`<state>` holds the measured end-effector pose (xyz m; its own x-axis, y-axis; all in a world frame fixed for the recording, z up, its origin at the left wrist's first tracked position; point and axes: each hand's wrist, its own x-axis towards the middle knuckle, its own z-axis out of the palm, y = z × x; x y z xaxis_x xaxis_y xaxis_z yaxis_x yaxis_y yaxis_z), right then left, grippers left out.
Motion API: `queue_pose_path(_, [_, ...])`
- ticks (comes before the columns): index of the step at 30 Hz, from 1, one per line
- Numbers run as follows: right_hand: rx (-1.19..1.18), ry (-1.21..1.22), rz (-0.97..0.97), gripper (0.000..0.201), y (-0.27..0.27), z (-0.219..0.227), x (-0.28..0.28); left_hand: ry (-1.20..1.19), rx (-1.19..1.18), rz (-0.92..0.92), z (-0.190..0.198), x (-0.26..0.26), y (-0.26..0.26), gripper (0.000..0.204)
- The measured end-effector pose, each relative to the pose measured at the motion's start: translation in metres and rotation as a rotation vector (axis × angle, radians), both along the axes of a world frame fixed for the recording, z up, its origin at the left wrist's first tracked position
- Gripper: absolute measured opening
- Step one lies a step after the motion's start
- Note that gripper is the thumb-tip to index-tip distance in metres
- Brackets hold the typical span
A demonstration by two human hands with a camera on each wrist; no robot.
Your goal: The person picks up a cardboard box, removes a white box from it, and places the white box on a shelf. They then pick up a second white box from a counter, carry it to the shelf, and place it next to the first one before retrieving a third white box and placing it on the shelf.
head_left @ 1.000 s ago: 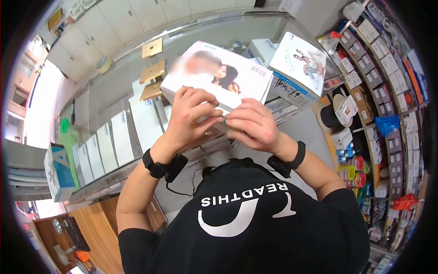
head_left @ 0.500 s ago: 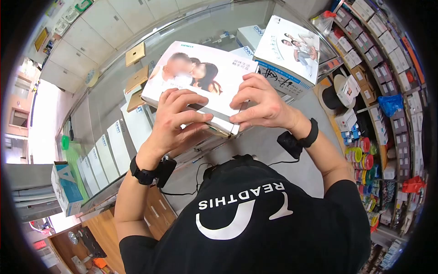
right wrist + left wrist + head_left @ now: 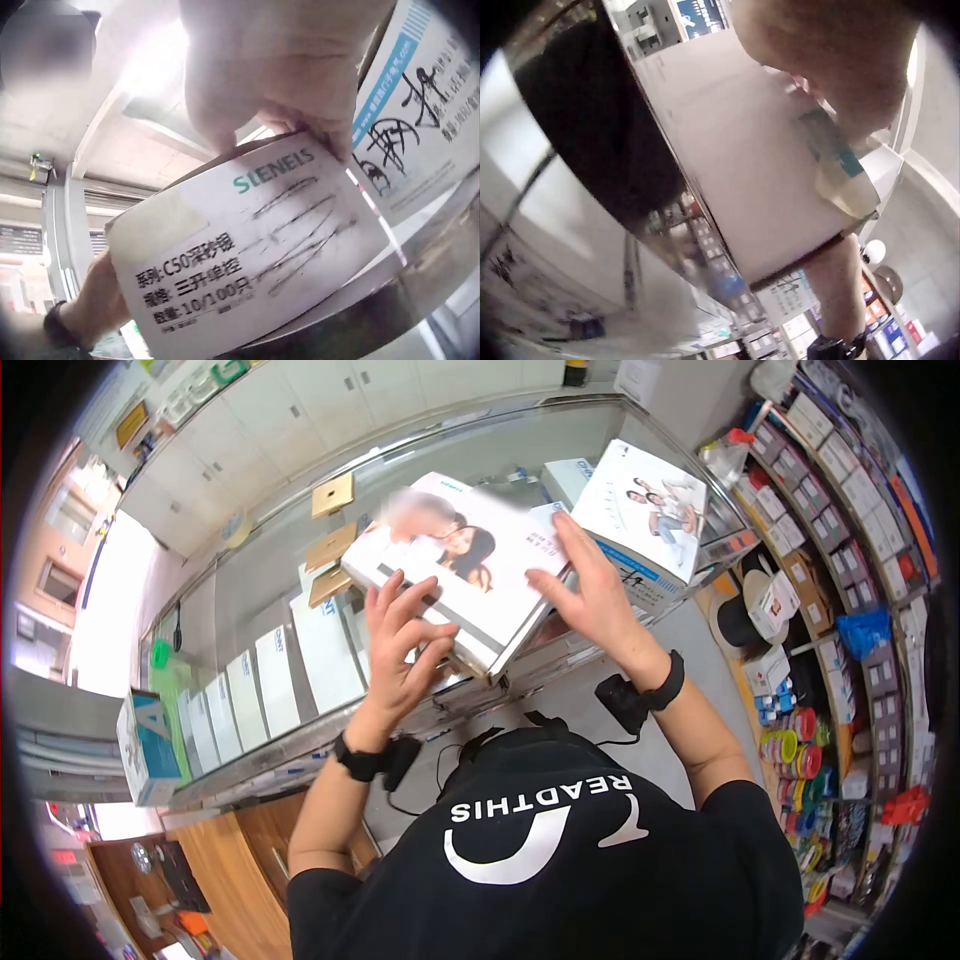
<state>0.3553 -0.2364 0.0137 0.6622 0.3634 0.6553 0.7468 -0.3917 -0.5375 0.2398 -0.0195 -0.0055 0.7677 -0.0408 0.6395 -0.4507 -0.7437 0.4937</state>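
Observation:
A white box with a photo of people on its lid (image 3: 480,575) lies on the glass counter. My left hand (image 3: 400,650) is at its near left edge, fingers spread and slightly bent, fingertips touching it. Across the lid's right edge rests my right hand (image 3: 597,595), its thumb and index finger extended; its other fingers are partly hidden. The right wrist view shows the box's printed end (image 3: 247,240) under my right hand (image 3: 277,67). Clear tape (image 3: 844,184) crosses a corner of the box beside my left hand (image 3: 832,60).
Another photo-printed box (image 3: 645,510) stands right of the first. Beige switch plates (image 3: 333,495) lie at the left on the glass counter (image 3: 245,565), with white boxes (image 3: 275,670) in a row below. Packed shelves (image 3: 840,540) line the right side.
Both hands were close together at the near edge a second ago and now stand apart. My right hand has moved up the right edge, its fingers straighter. The box sits slightly turned.

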Motion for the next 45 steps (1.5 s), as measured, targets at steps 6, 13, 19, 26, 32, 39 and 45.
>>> queue_pose_path(6, [-0.161,0.195,0.079,0.071,-0.007,0.009,-0.021,-0.091,-0.532,0.138,-0.017,0.002,-0.035,0.031])
queue_pose_path(13, [0.302,1.155,0.508,0.063,-0.002,0.013,-0.002,0.394,-1.31,0.035,0.018,0.0,-0.031,0.053])
queue_pose_path(19, [0.386,1.087,0.528,0.073,0.004,0.005,-0.031,0.378,-1.259,0.12,0.005,0.002,-0.017,0.039])
queue_pose_path(26, [0.341,1.121,0.501,0.068,-0.003,0.006,-0.026,0.456,-1.274,0.199,0.015,0.001,-0.02,0.042])
queue_pose_path(32, [0.503,1.248,0.498,0.059,0.007,-0.013,-0.03,0.533,-1.002,0.304,0.018,-0.001,-0.02,0.045])
queue_pose_path(39, [0.276,1.211,0.559,0.065,-0.003,-0.008,-0.017,0.636,-1.106,0.282,0.023,-0.01,-0.018,0.045])
queue_pose_path(45, [0.217,1.102,0.512,0.059,-0.001,-0.014,-0.025,0.691,-1.002,0.263,0.022,-0.015,-0.013,0.038])
